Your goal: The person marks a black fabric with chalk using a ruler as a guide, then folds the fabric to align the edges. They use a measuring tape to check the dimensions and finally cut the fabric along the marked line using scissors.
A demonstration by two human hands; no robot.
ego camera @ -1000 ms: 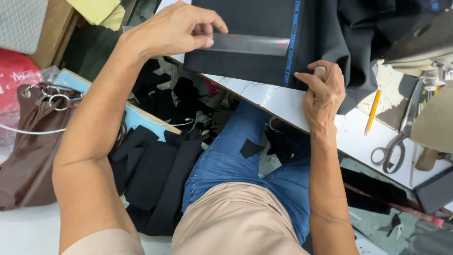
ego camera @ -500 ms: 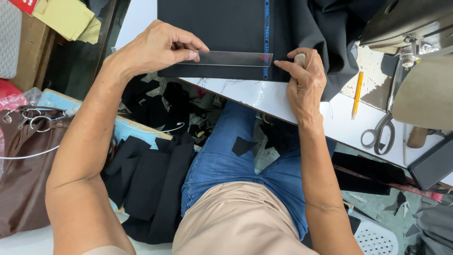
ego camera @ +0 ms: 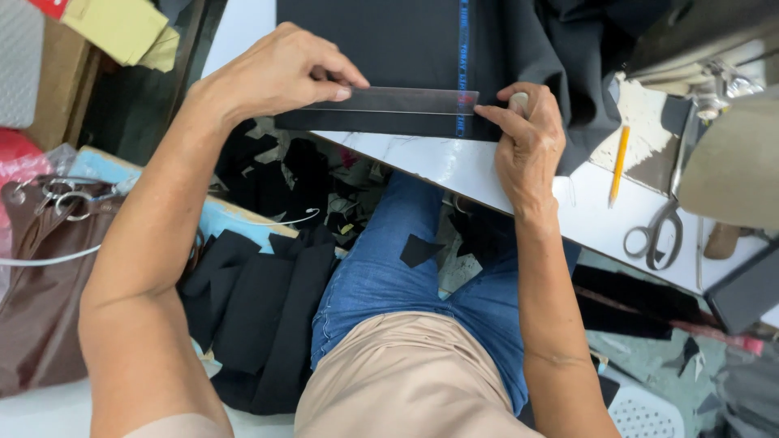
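1. Head view, looking down: left hand (ego camera: 276, 73) is pressing a clear plastic ruler (ego camera: 398, 100) flat, fingers curled down with fingertips on its left end, closed against it rather than lifting it

2. Right hand (ego camera: 527, 142) is lying at the ruler's 3 o'clock end, index finger stretched to touch that end; a small pale piece, probably chalk, is peeking out between thumb and fingers, pinched closed, though too little is showing to name it for certain

3. Clear plastic ruler is lying level across the near edge of the black cloth (ego camera: 381, 40), between the two hands, at 12 o'clock of the lap

4. Black cloth is spreading over the white tabletop (ego camera: 454, 166), a blue woven stripe (ego camera: 463, 49) running up it and passing under the ruler's right end

5. Yellow pencil (ego camera: 619, 165) is lying on the table at 3 o'clock of the right hand, apart from it

6. Scissors (ego camera: 657, 231) are lying beyond the pencil, towards 4 o'clock, near the table edge

7. Black fabric scraps (ego camera: 260, 308) are piling at 7 o'clock beside the blue-jeaned thigh (ego camera: 381, 268)

8. Brown bag (ego camera: 36, 300) with metal rings is sitting at 9 o'clock, well apart from both hands
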